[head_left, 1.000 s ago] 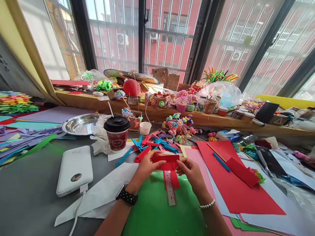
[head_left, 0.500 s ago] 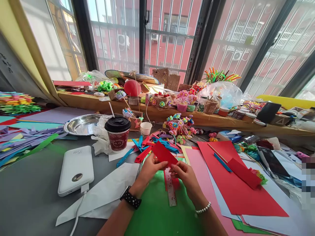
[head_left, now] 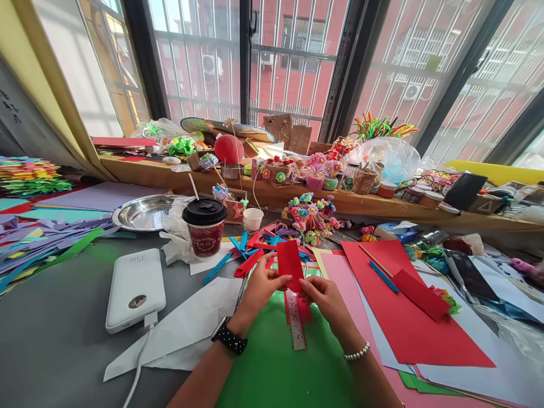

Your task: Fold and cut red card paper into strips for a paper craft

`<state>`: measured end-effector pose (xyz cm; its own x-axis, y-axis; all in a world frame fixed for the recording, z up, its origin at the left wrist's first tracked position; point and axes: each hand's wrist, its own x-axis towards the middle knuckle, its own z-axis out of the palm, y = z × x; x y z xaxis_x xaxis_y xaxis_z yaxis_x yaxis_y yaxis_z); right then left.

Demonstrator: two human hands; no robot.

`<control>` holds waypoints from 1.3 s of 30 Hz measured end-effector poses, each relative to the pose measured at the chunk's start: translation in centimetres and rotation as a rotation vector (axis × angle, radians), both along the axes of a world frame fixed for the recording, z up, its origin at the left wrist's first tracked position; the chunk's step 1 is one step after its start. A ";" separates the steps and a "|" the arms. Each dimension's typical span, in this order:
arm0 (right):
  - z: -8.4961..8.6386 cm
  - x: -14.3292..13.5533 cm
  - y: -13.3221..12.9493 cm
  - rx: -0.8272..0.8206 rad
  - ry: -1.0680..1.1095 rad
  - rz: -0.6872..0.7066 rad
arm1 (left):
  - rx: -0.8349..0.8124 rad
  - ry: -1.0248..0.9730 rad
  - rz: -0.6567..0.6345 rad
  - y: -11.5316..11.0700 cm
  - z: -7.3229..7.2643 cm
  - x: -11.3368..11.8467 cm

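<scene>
Between my two hands a small rectangle of red paper (head_left: 289, 263) stands nearly upright. My left hand (head_left: 264, 286), with a dark dotted watch band at the wrist, pinches its lower left edge. My right hand (head_left: 321, 292), with a beaded bracelet, pinches the lower right corner. Under the hands a patterned ruler (head_left: 296, 328) lies on a green sheet (head_left: 272, 368), with another bit of red paper partly beneath the ruler. Just beyond the fingers are folded blue and red paper strips (head_left: 249, 263).
To the left lie a white power bank (head_left: 136, 289) with a cable, white paper (head_left: 187, 328), a lidded cup (head_left: 204, 229) and a metal dish (head_left: 147, 214). To the right, a large red sheet (head_left: 425, 317) rests on other sheets. Paper cup (head_left: 253, 220) and yarn flowers (head_left: 308, 212) stand behind.
The red paper has turned from a slanted position to nearly upright between my hands. Both hands still hold it, and the right hand has shifted slightly.
</scene>
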<state>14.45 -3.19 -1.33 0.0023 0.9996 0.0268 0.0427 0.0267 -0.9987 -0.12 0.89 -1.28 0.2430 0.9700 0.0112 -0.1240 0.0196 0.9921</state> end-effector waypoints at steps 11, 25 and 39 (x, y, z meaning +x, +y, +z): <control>0.0 0.2 0.1 0.154 -0.104 -0.061 | -0.064 -0.004 0.007 0.0 0.2 0.0; 0.4 1.2 0.1 0.465 -0.426 0.003 | -0.136 -0.062 -0.082 0.2 0.1 -0.4; 0.3 0.4 0.1 0.283 -0.197 -0.032 | -0.017 -0.023 -0.068 -0.4 0.3 0.1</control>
<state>14.84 -3.07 -1.01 0.0012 0.9518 0.3066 0.2392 0.2974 -0.9243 -0.03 0.46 -1.02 0.3082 0.9513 0.0014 -0.1446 0.0454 0.9884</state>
